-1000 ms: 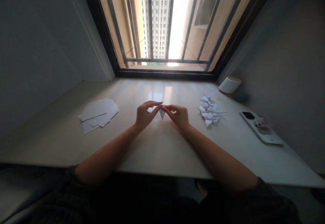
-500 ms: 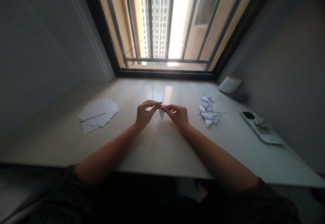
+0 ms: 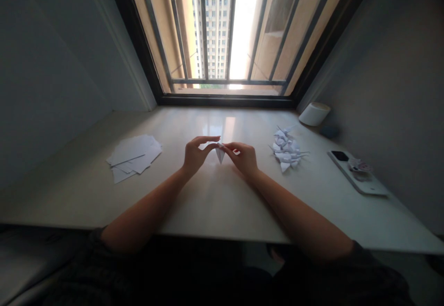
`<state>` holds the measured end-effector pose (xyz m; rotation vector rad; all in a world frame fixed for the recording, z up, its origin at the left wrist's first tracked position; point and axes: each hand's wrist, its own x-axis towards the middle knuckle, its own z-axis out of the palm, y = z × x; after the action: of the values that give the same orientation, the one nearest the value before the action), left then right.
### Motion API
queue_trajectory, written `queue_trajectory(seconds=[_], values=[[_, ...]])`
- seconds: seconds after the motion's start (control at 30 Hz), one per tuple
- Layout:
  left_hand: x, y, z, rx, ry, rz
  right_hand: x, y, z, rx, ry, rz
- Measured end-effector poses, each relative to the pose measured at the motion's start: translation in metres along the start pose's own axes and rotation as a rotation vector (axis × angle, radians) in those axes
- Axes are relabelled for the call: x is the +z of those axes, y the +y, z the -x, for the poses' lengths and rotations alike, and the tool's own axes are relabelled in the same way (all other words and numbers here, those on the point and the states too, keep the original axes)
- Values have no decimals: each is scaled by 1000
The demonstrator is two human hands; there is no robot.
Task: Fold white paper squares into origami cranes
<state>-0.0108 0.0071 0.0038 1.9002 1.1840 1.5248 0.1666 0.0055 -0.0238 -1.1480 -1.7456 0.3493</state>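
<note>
Between my two hands, over the middle of the white surface, is a small white folded paper, its pointed end hanging downward. My right hand pinches its upper right part between thumb and curled fingers. On the other side, my left hand has its thumb against the paper's top left, while the index finger arches just above with a small gap. The paper's far side is hidden behind the fingers. Right of my hands lies a heap of folded paper cranes. To the left is a loose stack of white paper sheets.
A phone lies at the right with a small crumpled-looking object on it. A white cylindrical object and a dark rounded item are by the right wall. The barred window borders the back of the surface.
My left index finger has risen slightly away from the thumb, and the left hand has shifted a little left. The right hand keeps its pinch on the folded paper.
</note>
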Motion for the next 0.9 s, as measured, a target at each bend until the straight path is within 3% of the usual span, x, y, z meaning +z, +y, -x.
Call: queue_trajectory(seconds=[0.5,0.73,0.9], values=[[3,-1,3,40,26,3,-4,-7,-2,-10,-19,11],[-5,7,1,223,-36,-122,-2,-6,-1,17,-10,-9],[-6,11,3,228,-15,-162,-3,-7,-2,14,-7,-22]])
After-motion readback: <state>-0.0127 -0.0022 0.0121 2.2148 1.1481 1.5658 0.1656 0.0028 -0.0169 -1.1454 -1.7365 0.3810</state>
